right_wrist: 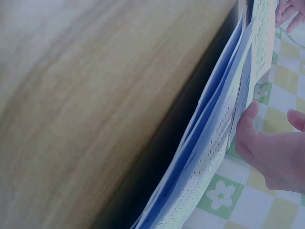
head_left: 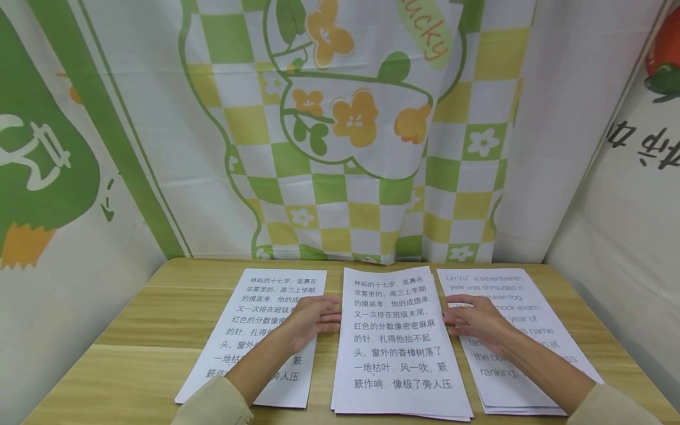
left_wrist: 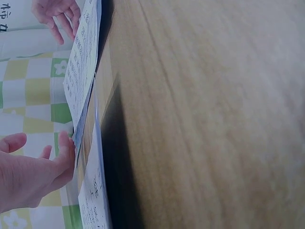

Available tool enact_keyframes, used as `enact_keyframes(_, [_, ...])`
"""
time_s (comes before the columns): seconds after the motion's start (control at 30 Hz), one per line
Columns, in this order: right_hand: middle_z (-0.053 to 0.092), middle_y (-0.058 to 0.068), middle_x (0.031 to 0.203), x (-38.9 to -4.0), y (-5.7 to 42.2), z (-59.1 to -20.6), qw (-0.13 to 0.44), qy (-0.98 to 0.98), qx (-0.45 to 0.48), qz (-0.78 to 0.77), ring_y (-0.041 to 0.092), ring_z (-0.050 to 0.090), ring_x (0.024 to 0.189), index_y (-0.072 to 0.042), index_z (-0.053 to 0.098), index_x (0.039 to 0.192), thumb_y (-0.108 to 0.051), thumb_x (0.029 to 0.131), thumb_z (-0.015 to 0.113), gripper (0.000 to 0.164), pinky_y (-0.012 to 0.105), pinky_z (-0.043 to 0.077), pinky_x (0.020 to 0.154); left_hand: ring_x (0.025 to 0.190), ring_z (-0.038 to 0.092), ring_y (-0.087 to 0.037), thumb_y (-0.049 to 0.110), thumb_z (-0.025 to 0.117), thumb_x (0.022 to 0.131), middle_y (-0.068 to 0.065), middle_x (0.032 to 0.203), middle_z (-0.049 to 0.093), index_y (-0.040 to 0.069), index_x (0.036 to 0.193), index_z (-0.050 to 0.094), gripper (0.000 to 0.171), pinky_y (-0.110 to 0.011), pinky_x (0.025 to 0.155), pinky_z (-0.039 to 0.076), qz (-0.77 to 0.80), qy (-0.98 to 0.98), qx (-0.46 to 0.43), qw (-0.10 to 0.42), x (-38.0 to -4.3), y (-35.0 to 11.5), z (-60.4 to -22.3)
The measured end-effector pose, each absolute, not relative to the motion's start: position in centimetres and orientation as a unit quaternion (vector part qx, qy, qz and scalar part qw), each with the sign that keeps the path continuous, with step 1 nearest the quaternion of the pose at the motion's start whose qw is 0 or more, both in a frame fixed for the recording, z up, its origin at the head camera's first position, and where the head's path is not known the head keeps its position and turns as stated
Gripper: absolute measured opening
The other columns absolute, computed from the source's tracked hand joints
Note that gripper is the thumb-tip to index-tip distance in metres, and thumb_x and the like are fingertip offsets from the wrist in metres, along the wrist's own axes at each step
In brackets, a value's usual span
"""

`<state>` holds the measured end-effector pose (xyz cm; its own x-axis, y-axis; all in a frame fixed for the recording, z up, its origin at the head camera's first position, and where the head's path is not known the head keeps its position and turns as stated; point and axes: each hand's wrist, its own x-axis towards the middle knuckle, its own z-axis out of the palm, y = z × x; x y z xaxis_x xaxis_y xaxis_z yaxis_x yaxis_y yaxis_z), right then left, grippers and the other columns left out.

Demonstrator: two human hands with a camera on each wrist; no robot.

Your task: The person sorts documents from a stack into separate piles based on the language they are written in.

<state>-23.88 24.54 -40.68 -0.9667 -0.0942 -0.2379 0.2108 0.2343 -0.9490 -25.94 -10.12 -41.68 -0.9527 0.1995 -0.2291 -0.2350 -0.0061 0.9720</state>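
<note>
Three stacks of printed paper lie side by side. The middle stack [head_left: 395, 348] carries Chinese text and its sheets are slightly misaligned at the bottom. My left hand [head_left: 313, 319] is over the right side of the left stack [head_left: 276, 378], which has Chinese text too, with its fingertips by the middle stack's left edge. My right hand [head_left: 478, 319] is above the right stack [head_left: 510, 389] of English text, its fingertips at the middle stack's right edge. Both hands have relaxed, extended fingers. In the left wrist view, the left fingers [left_wrist: 64, 155] come close to the paper edge; whether they touch is unclear.
The papers lie on a wooden table [head_left: 133, 330]. Behind it hangs a checked, flowered curtain [head_left: 324, 195]. White printed cloth walls [head_left: 627, 236] stand close on both sides. Loose sheet edges [right_wrist: 205, 114] fan apart in the right wrist view.
</note>
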Motion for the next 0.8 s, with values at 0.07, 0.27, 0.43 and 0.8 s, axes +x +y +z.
enact_keyframes(0.07, [0.064, 0.026, 0.127, -23.84, 24.61, -40.71, 0.122, 0.777, 0.031, -0.616, 0.022, 0.069, 0.099, 0.014, 0.037, 0.150, -0.006, 0.099, 0.060, 0.060, 0.037, 0.062, 0.088, 0.117, 0.064, -0.040, 0.000, 0.048, 0.101, -0.032, 0.130, 0.060, -0.015, 0.137, 0.054, 0.040, -0.044, 0.097, 0.059, 0.708, 0.690, -0.013, 0.150, -25.96, -10.10, -41.68])
enact_keyframes(0.27, [0.053, 0.034, 0.143, -23.70, 24.69, -40.76, 0.122, 0.776, 0.018, -0.619, 0.024, 0.069, 0.106, 0.012, 0.036, 0.151, -0.005, 0.098, 0.060, 0.061, 0.041, 0.061, 0.091, 0.112, 0.066, -0.035, 0.000, 0.052, 0.098, -0.028, 0.124, 0.065, -0.015, 0.131, 0.059, 0.037, -0.044, 0.096, 0.059, 0.700, 0.701, -0.015, 0.139, -25.90, -9.99, -41.71])
enact_keyframes(0.43, [0.046, 0.035, 0.148, -23.64, 24.59, -40.80, 0.134, 0.765, 0.019, -0.630, 0.026, 0.068, 0.107, 0.010, 0.032, 0.154, -0.004, 0.098, 0.058, 0.064, 0.044, 0.062, 0.090, 0.118, 0.065, -0.043, 0.003, 0.052, 0.097, -0.031, 0.133, 0.059, -0.014, 0.126, 0.061, 0.034, -0.048, 0.099, 0.058, 0.705, 0.695, -0.012, 0.141, -25.70, -9.91, -41.67])
enact_keyframes(0.8, [0.049, 0.035, 0.144, -23.55, 24.47, -40.97, 0.143, 0.760, 0.006, -0.633, 0.025, 0.066, 0.107, 0.011, 0.027, 0.156, -0.002, 0.098, 0.058, 0.068, 0.041, 0.061, 0.091, 0.119, 0.065, -0.043, -0.001, 0.055, 0.097, -0.033, 0.133, 0.059, -0.015, 0.140, 0.050, 0.046, -0.045, 0.096, 0.060, 0.709, 0.688, -0.019, 0.155, -25.66, -9.83, -41.64])
